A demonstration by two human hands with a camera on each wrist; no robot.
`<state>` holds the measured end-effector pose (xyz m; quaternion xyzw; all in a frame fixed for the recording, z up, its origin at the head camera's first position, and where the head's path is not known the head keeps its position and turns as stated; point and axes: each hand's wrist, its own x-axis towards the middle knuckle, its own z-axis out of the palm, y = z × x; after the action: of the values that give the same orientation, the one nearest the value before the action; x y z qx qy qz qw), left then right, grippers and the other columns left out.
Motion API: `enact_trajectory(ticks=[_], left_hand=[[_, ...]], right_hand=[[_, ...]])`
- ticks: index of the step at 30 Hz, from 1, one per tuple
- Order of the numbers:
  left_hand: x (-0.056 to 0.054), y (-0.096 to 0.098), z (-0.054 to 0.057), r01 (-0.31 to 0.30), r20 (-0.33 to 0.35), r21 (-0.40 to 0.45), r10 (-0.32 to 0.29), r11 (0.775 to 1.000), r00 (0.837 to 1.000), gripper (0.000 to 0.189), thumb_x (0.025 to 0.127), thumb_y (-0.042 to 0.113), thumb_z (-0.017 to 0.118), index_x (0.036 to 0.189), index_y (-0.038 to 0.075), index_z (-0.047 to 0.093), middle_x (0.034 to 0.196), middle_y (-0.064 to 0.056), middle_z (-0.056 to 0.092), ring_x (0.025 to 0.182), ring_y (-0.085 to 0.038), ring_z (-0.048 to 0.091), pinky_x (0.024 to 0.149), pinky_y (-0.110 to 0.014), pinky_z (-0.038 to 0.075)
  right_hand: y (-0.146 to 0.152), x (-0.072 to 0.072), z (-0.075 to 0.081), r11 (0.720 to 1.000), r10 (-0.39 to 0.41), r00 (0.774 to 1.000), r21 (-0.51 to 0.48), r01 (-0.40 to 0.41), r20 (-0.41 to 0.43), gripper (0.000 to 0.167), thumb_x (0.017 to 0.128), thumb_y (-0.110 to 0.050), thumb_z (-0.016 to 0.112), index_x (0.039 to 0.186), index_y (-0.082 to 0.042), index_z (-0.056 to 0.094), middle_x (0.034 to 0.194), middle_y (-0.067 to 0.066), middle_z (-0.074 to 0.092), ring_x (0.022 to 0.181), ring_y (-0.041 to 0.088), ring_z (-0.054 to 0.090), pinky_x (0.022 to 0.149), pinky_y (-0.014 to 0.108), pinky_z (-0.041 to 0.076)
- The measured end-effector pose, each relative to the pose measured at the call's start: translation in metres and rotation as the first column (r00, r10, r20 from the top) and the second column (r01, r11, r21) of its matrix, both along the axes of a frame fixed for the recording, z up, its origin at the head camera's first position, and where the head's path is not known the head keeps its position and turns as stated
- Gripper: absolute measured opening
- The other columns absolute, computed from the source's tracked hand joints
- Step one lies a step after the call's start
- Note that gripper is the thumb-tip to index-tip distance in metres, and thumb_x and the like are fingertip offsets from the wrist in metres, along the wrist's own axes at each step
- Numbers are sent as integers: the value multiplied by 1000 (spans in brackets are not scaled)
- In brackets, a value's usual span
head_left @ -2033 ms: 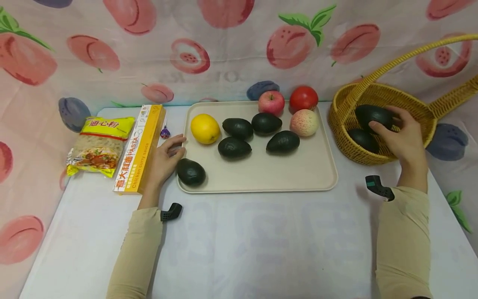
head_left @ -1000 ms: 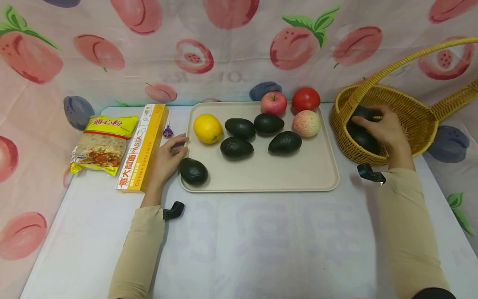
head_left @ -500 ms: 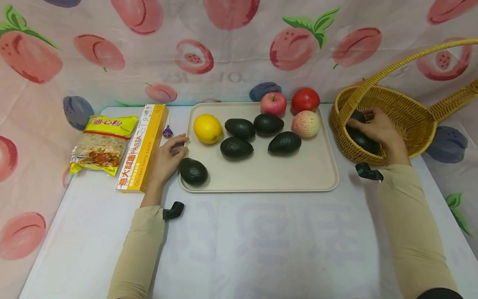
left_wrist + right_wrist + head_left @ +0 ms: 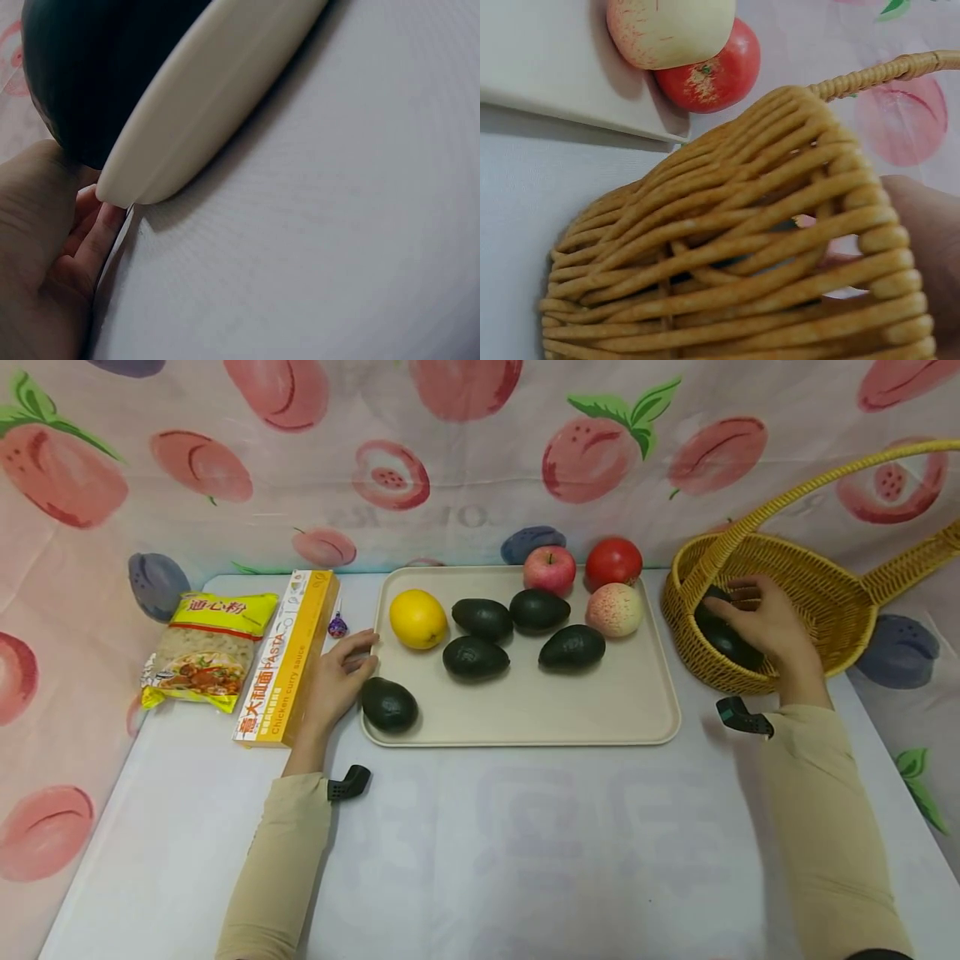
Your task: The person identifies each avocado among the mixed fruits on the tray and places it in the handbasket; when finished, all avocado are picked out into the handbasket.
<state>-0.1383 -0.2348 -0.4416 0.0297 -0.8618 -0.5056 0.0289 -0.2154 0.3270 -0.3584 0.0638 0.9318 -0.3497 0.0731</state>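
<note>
My left hand (image 4: 335, 681) rests at the left rim of the beige tray (image 4: 600, 714), fingers loosely bent and touching its edge. Beside the thumb, a dark avocado (image 4: 389, 705) lies on the tray's near-left corner. In the left wrist view, that hand's fingers (image 4: 97, 232) show just below the tray edge. My right hand (image 4: 768, 618) reaches into the yellow wicker basket (image 4: 693, 652), thumb and fingers spread beside an upper avocado (image 4: 716, 595). Another avocado (image 4: 731, 643) lies below it. The basket's weave partly hides the right hand in the right wrist view.
The tray also carries a lemon (image 4: 417, 619), several avocados (image 4: 476, 657), an apple (image 4: 550, 569), a tomato (image 4: 613, 563) and a peach (image 4: 614, 609). Left of it are a pasta box (image 4: 288, 656), a pasta bag (image 4: 210, 652) and a small lollipop (image 4: 337, 626).
My right hand has lowered an avocado to the left side of the basket, and its fingers have loosened from it, drawing back slightly. The left hand has stayed at the tray rim.
</note>
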Motion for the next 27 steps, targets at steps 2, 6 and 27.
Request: enact_trajectory(ticks=[2, 6, 27], left_hand=[[1, 0, 1, 2, 10, -13, -2, 1000, 1000, 41, 93, 19, 59, 134, 18, 53, 142, 1, 49, 123, -19, 54, 105, -33, 46], [3, 0, 3, 7, 33, -41, -5, 999, 999, 45, 94, 24, 58, 138, 23, 49, 141, 2, 51, 124, -18, 53, 106, -35, 45], [3, -1, 4, -4, 44, -47, 6, 999, 999, 46, 93, 26, 59, 138, 24, 49, 141, 2, 51, 124, -18, 54, 105, -34, 46]], right_hand=[[0, 4, 1, 999, -30, 999, -17, 29, -15, 76, 90, -54, 48, 146, -7, 29, 146, 24, 33, 130, 44, 35, 103, 58, 37], [2, 12, -1, 995, -86, 995, -51, 83, -59, 65, 91, -51, 48, 144, -16, 36, 136, 6, 45, 128, 33, 40, 99, 43, 42], [-15, 42, 8, 986, -128, 964, -135, 98, -231, 42, 92, -40, 55, 130, -22, 51, 113, -21, 51, 106, -2, 45, 84, 17, 39]])
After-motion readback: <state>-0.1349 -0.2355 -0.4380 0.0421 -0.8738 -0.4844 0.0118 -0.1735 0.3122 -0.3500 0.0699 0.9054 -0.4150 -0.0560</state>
